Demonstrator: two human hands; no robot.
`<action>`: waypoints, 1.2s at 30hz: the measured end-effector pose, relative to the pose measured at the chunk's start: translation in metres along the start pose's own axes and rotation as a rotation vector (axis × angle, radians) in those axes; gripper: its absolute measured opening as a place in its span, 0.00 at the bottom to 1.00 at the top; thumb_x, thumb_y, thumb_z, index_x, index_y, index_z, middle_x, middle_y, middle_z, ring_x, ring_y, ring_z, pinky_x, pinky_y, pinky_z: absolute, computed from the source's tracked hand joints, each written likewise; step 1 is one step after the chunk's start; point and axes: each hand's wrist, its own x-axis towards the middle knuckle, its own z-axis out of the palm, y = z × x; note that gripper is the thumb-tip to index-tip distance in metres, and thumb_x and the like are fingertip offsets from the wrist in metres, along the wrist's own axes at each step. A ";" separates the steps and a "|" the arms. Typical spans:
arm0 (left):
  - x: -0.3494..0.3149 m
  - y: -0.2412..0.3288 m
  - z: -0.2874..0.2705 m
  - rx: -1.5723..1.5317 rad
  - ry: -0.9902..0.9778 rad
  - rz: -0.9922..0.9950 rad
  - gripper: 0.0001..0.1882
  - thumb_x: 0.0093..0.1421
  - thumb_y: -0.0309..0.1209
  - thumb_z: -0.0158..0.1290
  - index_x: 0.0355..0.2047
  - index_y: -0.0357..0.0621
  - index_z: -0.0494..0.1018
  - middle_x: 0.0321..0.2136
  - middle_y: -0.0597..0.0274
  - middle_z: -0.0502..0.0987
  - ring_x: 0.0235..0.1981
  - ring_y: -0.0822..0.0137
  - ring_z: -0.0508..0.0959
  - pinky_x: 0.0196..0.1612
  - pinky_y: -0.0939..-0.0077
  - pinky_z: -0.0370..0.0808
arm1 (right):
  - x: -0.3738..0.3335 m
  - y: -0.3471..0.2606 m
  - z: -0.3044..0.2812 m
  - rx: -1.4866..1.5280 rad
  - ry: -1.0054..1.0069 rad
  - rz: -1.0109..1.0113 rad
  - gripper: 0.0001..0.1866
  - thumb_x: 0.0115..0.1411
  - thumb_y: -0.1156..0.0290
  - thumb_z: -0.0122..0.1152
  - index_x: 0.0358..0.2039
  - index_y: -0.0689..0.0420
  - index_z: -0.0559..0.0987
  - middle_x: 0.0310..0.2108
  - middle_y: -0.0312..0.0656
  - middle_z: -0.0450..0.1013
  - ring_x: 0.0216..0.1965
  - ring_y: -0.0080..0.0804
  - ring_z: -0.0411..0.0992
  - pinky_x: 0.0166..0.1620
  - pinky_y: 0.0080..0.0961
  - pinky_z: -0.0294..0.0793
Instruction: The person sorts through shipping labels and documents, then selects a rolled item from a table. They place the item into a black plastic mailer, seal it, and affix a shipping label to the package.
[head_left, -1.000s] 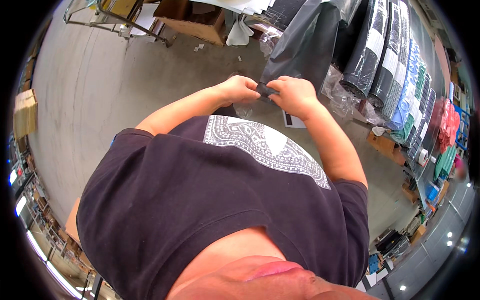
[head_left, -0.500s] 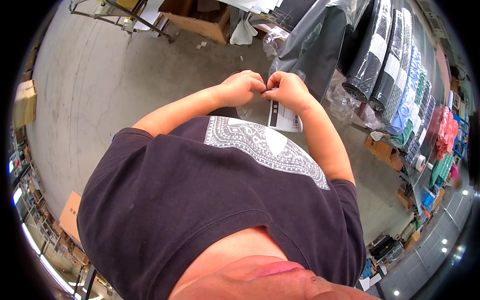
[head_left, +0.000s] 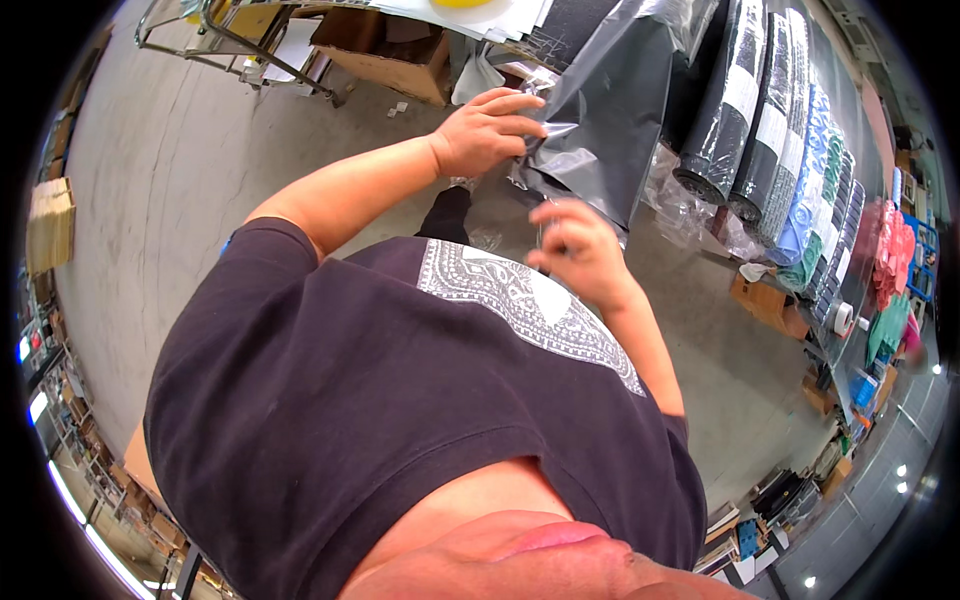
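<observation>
A large grey plastic sheet or bag [head_left: 610, 130] hangs over the table's edge in front of me, creased and glossy. My left hand [head_left: 488, 130] is at its left edge, with the fingers stretched out and apart over the film; the thumb is hidden. Nearer my chest, my right hand [head_left: 582, 252] is raised with bent fingers, below the sheet's lower edge. Motion smears its fingertips, so whether something is pinched there cannot be made out.
Wrapped rolls of dark, blue and green material [head_left: 735, 90] lie along the table at right. Crumpled clear film [head_left: 680, 200] hangs beside them. A cardboard box [head_left: 385, 55] and a metal-framed cart [head_left: 240, 50] stand at the far left; white sheets [head_left: 480, 15] lie on top.
My hands, together before, have parted: the left went up to the grey sheet, the right came down toward my chest. The white printed label under the right hand no longer shows.
</observation>
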 end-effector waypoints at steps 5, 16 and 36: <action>-0.011 -0.022 -0.014 -0.006 -0.084 0.124 0.05 0.48 0.28 0.57 0.25 0.50 0.72 0.50 0.70 0.75 0.61 0.61 0.67 0.63 0.58 0.63 | -0.171 0.062 -0.004 -0.149 -0.051 0.802 0.09 0.44 0.68 0.72 0.24 0.54 0.80 0.27 0.38 0.77 0.29 0.34 0.76 0.33 0.30 0.74; 0.081 -0.090 0.018 0.258 -0.296 0.109 0.48 0.43 0.34 0.64 0.65 0.43 0.57 0.70 0.60 0.48 0.71 0.62 0.46 0.71 0.65 0.46 | -0.048 0.082 -0.092 -1.261 0.269 0.108 0.26 0.51 0.65 0.63 0.53 0.53 0.75 0.59 0.40 0.68 0.25 0.31 0.73 0.31 0.29 0.71; 0.092 -0.127 0.018 0.025 -0.358 0.066 0.36 0.53 0.32 0.59 0.62 0.38 0.60 0.68 0.56 0.53 0.70 0.58 0.51 0.70 0.62 0.51 | 0.089 0.095 -0.178 -0.218 0.042 0.360 0.25 0.58 0.76 0.47 0.55 0.45 0.76 0.53 0.44 0.74 0.54 0.38 0.72 0.57 0.26 0.69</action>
